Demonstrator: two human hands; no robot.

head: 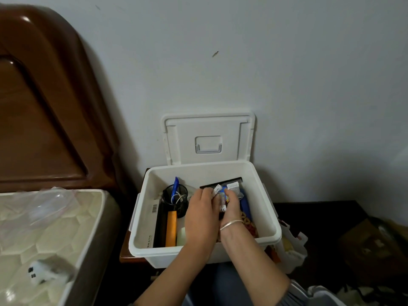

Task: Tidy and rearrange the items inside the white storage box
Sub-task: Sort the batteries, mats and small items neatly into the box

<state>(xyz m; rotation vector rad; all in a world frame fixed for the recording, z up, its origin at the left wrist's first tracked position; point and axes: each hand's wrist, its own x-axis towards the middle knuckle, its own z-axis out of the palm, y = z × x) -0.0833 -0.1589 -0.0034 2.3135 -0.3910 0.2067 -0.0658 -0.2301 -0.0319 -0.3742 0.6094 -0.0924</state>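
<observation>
1. Reaching into the white storage box (159, 255), low in the middle of the frame with its lid (208, 129) propped open against the wall, I have both hands inside it.
2. My left hand (202, 214) and right hand (231, 206) sit side by side, fingers curled round a bundle of small tubes (217, 192) just below the black comb (220, 183).
3. The tubes look light, smooth and squashy, so I judge 1 could slip out alone. Gripping them together round their middles seems safest.
4. The mesh pen cup (175, 200) and orange bar (171, 228) sit at the left of the box. The cup looks easy to tip, so I would take it by the rim.
</observation>
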